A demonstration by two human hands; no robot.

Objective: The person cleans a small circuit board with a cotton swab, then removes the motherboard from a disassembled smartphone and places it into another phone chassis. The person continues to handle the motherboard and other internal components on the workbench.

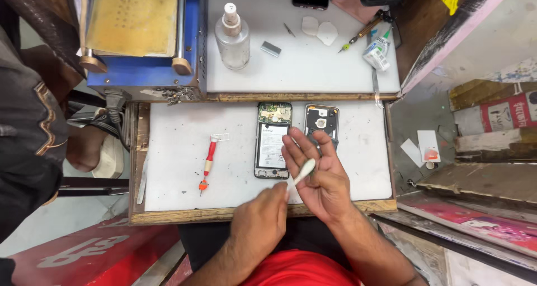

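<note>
here, in the head view, the left hand comes in from below with its wrist bent inward, its fingers pinched shut on the lower end of a slim white tool, probably a plastic pry stick or a swab, though the view is too small to say which. the tool slants up and to the right, so its rounded tip lies across the open palm of the right hand. that hand is turned palm up, fingers spread wide and slightly curled, holding nothing itself; it seems offered as a rest or wiping place for the tip. both hands hover above the near edge of the white surface.

just beyond the right fingertips an opened phone lies flat with its back off, battery and board showing, kept close at hand. its removed back cover lies just beside it, partly hidden by the right hand. a red-handled screwdriver rests well to the left, apart from the hands. farther back stand a clear spray bottle and a blue machine.
</note>
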